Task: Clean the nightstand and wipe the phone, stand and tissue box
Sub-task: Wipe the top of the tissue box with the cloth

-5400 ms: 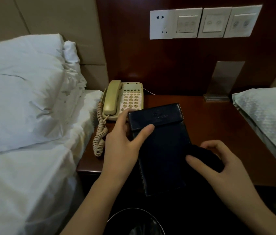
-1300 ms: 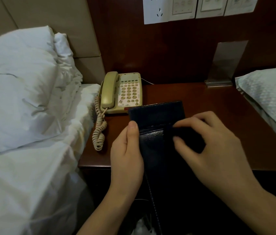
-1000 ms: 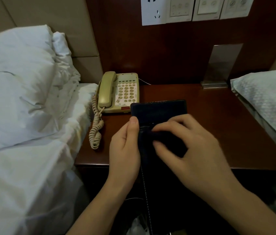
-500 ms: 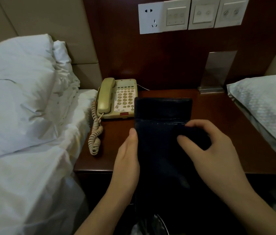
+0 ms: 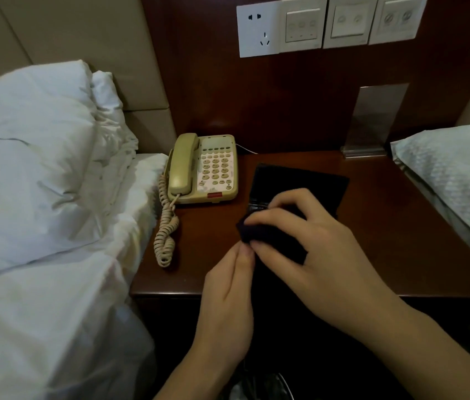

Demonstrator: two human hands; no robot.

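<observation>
Now the right hand [image 5: 308,255] rubs a dark cloth [image 5: 259,230] it holds on the tissue box [image 5: 300,183] beside the phone [image 5: 205,168], the left hand [image 5: 228,307] pinches the box's near edge, and the phone likely comes next.

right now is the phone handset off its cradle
No, the handset lies seated in its cradle on the left side of the phone, with its coiled cord trailing down over the nightstand.

Nightstand [image 5: 386,226] dark reddish-brown wood, phone [image 5: 205,168] beige with red tab, tissue box [image 5: 300,180] and cloth [image 5: 259,232] near-black navy, stand [image 5: 372,122] silver-grey, pillow [image 5: 26,157] plain white, right bedding [image 5: 455,174] white with faint diamond weave, wall plates [image 5: 329,23] white/cream.
</observation>
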